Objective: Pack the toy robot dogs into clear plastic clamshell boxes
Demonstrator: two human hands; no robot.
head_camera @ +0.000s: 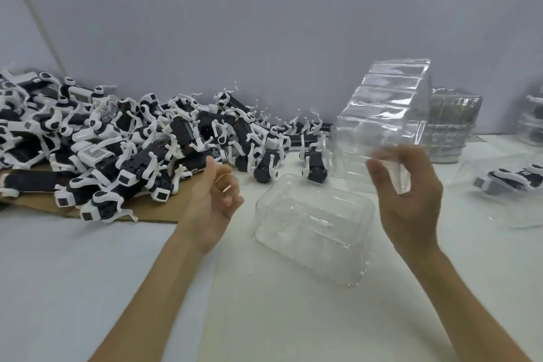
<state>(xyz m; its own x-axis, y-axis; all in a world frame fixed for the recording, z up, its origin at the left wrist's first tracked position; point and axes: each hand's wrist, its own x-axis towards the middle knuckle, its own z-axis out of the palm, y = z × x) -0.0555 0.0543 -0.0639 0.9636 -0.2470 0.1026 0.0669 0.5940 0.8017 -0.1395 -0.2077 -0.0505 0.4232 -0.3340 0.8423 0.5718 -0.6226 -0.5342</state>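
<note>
From the pile of toy robot dogs (123, 141) on the cardboard sheet (152, 211), take one by the body, not the thin legs, with the left hand (214, 194), which is empty and loosely curled, and seat it in the empty clamshell box (314, 226) at centre. The right hand (408, 194) pinches the lower end of a tilted stack of nested clamshells (382, 114); park it by the second stack (452, 126) and the packed box (511, 185). Surface: white table (88, 258) against a plain grey wall (264, 23).

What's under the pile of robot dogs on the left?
A brown cardboard sheet lies under the pile of robot dogs, on the white table. Only its near edge shows; the dogs cover the rest.
</note>
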